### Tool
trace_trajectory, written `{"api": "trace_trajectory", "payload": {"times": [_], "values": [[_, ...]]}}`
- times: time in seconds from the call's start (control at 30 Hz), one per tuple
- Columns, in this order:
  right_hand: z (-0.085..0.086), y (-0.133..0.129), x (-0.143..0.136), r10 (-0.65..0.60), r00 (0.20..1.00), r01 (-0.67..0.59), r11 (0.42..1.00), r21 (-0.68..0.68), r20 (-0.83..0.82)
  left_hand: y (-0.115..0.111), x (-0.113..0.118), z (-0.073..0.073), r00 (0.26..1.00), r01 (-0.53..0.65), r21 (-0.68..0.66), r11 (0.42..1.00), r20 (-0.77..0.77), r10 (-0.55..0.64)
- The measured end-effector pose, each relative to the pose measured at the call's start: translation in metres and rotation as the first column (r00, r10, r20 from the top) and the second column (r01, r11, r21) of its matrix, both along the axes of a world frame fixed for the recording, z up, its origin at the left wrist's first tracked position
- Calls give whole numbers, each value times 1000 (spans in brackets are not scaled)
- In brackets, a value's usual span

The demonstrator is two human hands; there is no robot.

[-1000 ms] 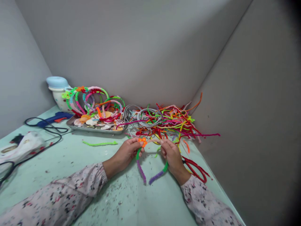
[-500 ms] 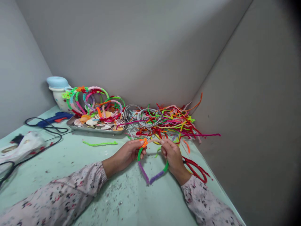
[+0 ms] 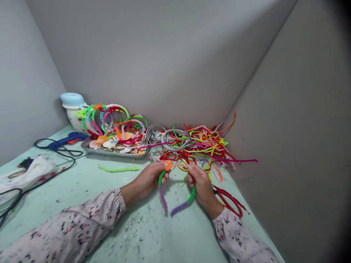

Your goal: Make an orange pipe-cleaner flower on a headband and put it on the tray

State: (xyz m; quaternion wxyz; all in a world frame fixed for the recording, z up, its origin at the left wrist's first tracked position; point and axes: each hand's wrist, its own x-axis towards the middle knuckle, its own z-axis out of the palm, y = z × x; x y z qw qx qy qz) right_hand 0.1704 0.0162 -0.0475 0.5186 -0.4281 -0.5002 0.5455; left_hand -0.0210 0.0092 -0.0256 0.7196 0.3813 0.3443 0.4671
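Note:
Both hands hold a curved headband (image 3: 179,207) wrapped in fuzzy pipe cleaner, its two purple ends hanging down with a gap between them. Above the purple, each side is green, and a pale pink stretch runs across the top. My left hand (image 3: 150,179) pinches it beside an orange flower (image 3: 168,165). On the other side, my right hand (image 3: 201,185) is closed around the top where pink meets green, and its fingers hide part of the band. Red-handled scissors (image 3: 230,200) lie beside my right wrist.
A metal tray (image 3: 115,155) holds shells and several finished headbands (image 3: 109,113). To its right are wire hoops (image 3: 175,140) and a heap of loose pipe cleaners (image 3: 208,140). A blue glue gun (image 3: 64,141) with black cord, a lidded cup (image 3: 73,111) and a plastic bag (image 3: 33,171) stand left.
The headband's purple ends, which met in a point, have spread apart. Both hands keep their hold in nearly the same place, and the view has shifted slightly.

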Motion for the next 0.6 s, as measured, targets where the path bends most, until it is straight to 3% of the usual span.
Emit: {"api": "trace_trajectory", "payload": {"times": [0.13, 0.3, 0.4, 0.5, 0.6], "values": [[4, 2, -2, 40, 997, -42, 999, -22, -65, 7, -5, 14, 994, 16, -14, 1000, 107, -15], [22, 7, 2, -48, 994, 48, 999, -5, -96, 9, -18, 19, 979, 80, -78, 994, 195, -64], [43, 12, 6, -63, 989, 60, 998, -28, -131, 8, -22, 12, 967, 79, -100, 992, 250, -51], [72, 22, 3, -79, 991, 85, 995, 59, -104, 7, -19, 4, 958, 58, -79, 995, 283, -33], [104, 38, -15, -58, 998, 58, 983, 172, -4, 4, -10, -1, 989, 123, -38, 992, 87, -119]]}}
